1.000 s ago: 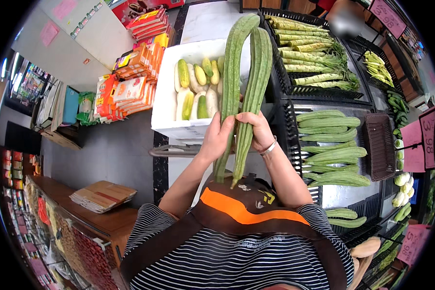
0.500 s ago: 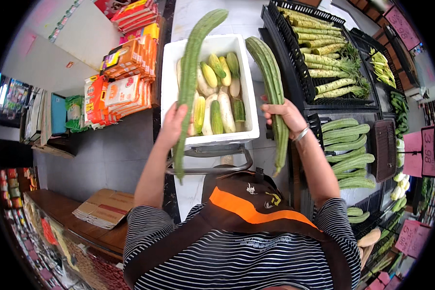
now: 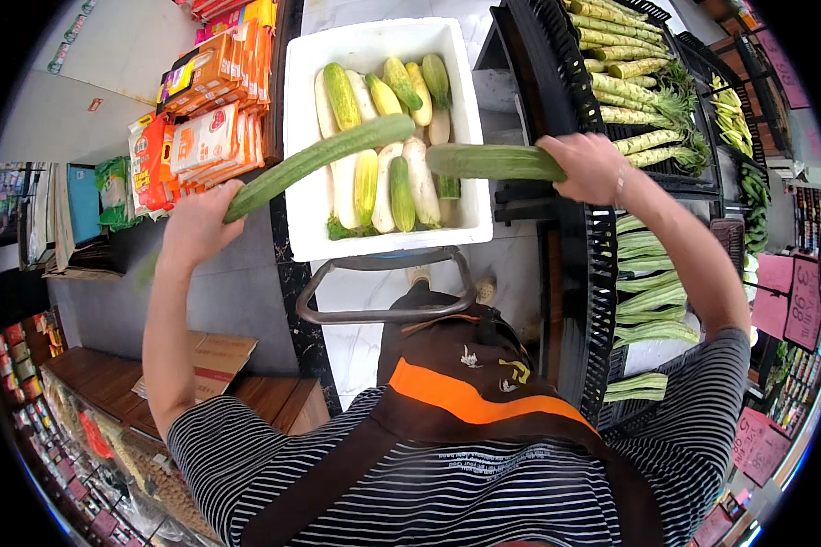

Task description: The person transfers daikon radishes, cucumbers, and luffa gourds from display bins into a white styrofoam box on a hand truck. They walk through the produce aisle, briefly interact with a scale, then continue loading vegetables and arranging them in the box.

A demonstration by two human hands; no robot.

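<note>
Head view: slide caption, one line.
Left hand and right hand each hold a long green gourd, ends above a white box of vegetables.

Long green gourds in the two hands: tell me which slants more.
The left gourd, in the left hand: it slants up and rightward over the white box, while the right gourd, in the right hand, lies nearly level in the picture.

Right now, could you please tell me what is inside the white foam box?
Inside the box are white radishes with yellow and green cucumbers. The two held gourds hide parts of them; whatever lies underneath is covered.
</note>
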